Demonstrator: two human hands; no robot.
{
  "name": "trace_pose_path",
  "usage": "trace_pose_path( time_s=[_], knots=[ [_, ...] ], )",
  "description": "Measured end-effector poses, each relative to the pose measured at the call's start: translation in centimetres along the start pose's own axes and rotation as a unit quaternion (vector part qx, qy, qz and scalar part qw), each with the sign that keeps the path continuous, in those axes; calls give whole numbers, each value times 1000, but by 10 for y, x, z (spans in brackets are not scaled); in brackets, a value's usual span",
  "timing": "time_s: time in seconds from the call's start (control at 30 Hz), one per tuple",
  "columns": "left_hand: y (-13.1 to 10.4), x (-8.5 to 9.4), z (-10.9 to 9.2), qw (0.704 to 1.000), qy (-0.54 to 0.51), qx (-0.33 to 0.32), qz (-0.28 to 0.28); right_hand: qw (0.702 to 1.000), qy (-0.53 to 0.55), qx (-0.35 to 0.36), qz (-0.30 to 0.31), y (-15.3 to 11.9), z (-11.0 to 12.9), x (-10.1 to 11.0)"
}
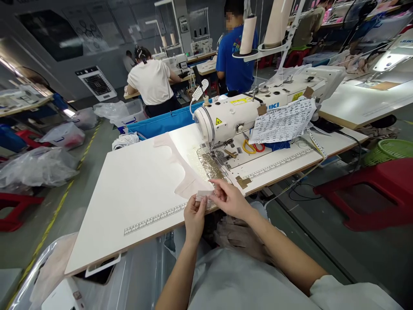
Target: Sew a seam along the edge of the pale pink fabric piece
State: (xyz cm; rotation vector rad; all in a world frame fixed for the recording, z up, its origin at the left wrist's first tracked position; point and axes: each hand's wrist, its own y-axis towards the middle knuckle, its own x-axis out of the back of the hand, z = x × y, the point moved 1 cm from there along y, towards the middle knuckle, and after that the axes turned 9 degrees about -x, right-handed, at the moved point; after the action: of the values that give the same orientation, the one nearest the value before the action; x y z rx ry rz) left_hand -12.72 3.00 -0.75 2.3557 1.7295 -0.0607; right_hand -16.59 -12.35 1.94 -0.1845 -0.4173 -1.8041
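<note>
At the front edge of the white sewing table, my left hand [195,212] pinches the end of a pale pink fabric piece [185,181] between thumb and fingers. The fabric stretches away from me across the table, with a curved, scalloped left edge. My right hand [229,199] is closed at the same fabric end, thumb and index finger close together. Just beyond the hands stands a white sewing machine [222,118], its needle area over a shiny metallic plate cover [211,165]. A small greyish patch shows between my hands; its kind I cannot make out.
Scissors with yellow and red handles [253,147] lie beside the machine. A handwritten sheet [284,121] hangs on its front. Ruler markings [155,218] run along the table edge. Right are a red stool [371,193] and a green basket [392,153]. Two co-workers stand or sit ahead.
</note>
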Motion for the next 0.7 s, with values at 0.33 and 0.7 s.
trace_pose_path(
  time_s=[0.33, 0.7],
  knots=[
    [3, 23, -7, 997, 72, 14, -7, 991, -53, 52, -115, -2, -3, 10],
    [25, 49, -26, 971, -194, 2, -137, 883, 440, -101, -127, 7, -16, 29]
  ],
)
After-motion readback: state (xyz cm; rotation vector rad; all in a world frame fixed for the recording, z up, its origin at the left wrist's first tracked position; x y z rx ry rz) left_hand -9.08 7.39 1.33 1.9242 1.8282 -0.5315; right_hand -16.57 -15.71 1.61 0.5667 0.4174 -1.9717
